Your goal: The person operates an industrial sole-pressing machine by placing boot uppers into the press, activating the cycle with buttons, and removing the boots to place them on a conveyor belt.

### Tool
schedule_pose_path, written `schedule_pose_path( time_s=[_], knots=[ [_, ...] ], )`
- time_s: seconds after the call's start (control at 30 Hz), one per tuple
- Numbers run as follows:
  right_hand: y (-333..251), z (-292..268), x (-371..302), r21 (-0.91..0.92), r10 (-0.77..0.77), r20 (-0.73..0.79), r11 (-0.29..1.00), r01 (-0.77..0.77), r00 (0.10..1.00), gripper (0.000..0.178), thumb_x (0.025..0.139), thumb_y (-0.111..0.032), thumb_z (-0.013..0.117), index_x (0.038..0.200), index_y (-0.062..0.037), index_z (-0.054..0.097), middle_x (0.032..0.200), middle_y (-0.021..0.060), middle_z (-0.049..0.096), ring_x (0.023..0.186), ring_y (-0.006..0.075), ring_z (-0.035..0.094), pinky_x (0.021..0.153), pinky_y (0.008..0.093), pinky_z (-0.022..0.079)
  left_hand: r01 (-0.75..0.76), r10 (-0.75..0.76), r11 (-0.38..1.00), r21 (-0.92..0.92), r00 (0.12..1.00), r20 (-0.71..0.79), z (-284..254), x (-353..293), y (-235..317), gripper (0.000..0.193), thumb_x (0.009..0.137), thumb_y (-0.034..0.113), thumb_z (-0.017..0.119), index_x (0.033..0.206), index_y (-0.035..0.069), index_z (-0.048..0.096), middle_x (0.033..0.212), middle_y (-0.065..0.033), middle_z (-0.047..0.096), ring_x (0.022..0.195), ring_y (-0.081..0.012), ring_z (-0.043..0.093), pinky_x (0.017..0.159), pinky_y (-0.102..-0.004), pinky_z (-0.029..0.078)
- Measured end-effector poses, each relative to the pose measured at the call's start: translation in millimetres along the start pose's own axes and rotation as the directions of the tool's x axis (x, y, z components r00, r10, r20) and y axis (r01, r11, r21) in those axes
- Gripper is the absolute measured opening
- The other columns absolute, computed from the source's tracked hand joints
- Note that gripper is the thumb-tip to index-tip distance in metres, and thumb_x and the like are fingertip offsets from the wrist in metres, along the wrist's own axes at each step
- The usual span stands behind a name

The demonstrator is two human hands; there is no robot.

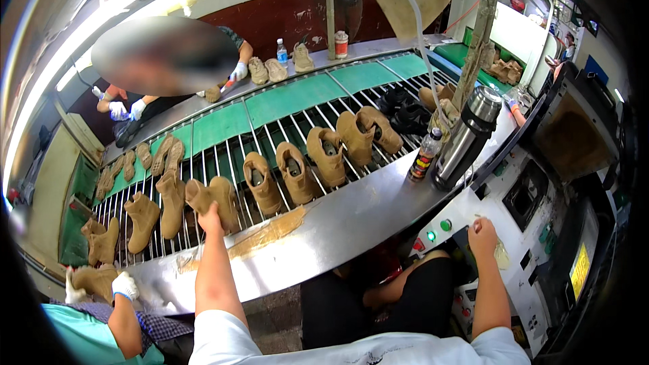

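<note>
My left hand [211, 220] reaches forward over the metal edge and is closed on a tan boot [198, 194]. That boot stands on the rod rack, right beside another tan boot [224, 203]. My right hand [482, 238] is curled closed above the white machine panel [451, 211]; what lies inside its fingers, if anything, is hidden. Further right along the rack stand several tan boots [295, 174] with their openings up. To the left, more tan boots [142, 220] lean or lie on the rods.
A steel thermos [466, 138] and a dark-labelled bottle [425, 155] stand on the metal ledge [338, 230]. Black shoes [407, 113] sit at the rack's far right. At lower left, a co-worker's gloved hand [126, 286] is at a tan boot [96, 280]. Another gloved person works across the rack.
</note>
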State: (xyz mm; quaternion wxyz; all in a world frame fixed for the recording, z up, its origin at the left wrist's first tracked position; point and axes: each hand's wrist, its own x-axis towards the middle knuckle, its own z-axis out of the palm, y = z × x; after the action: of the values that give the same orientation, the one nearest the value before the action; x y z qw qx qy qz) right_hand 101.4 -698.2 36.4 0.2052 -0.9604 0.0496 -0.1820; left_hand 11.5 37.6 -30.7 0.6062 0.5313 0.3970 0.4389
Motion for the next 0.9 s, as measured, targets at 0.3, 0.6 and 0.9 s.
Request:
schedule_pose_path(
  time_s=[0.3, 0.6, 0.9],
  knots=[
    [2, 4, -11, -0.09, 0.019, -0.095, 0.996, -0.027, 0.995, 0.02, 0.065, -0.017, 0.066, 0.083, -0.0107, 0.059, 0.069, 0.0105, 0.055, 0.068, 0.0324, 0.056, 0.061, 0.0438, 0.043, -0.186, 0.143, 0.905, 0.384, 0.98, 0.138, 26, 15, -100, 0.055, 0.076, 0.009, 0.077, 0.124, 0.0, 0.053, 0.116, -0.0096, 0.063, 0.101, -0.0219, 0.061, 0.089, -0.0347, 0.046],
    [71, -26, 103, 0.109, 0.259, -0.247, 0.965, -0.239, 0.934, 0.025, 0.073, -0.024, 0.069, 0.094, -0.0112, 0.064, 0.082, 0.0065, 0.059, 0.081, 0.0271, 0.058, 0.071, 0.0389, 0.048, -0.412, 0.252, 0.478, 0.776, 0.91, 0.328, -18, -53, -88, 0.059, 0.087, 0.013, 0.062, 0.138, -0.002, 0.038, 0.128, -0.026, 0.052, 0.116, -0.0409, 0.05, 0.1, -0.0399, 0.039],
    [237, -67, 221, -0.146, 0.644, -0.389, 0.662, -0.735, 0.658, 0.059, 0.086, -0.032, 0.062, 0.136, -0.0074, 0.042, 0.124, 0.0217, 0.053, 0.114, 0.0396, 0.051, 0.089, 0.0481, 0.048, -0.62, 0.064, 0.25, 0.743, 0.777, 0.627, -19, -247, -48, 0.049, 0.086, 0.018, 0.055, 0.125, -0.012, 0.048, 0.131, -0.0299, 0.047, 0.124, -0.0424, 0.042, 0.109, -0.0447, 0.029]
  ],
)
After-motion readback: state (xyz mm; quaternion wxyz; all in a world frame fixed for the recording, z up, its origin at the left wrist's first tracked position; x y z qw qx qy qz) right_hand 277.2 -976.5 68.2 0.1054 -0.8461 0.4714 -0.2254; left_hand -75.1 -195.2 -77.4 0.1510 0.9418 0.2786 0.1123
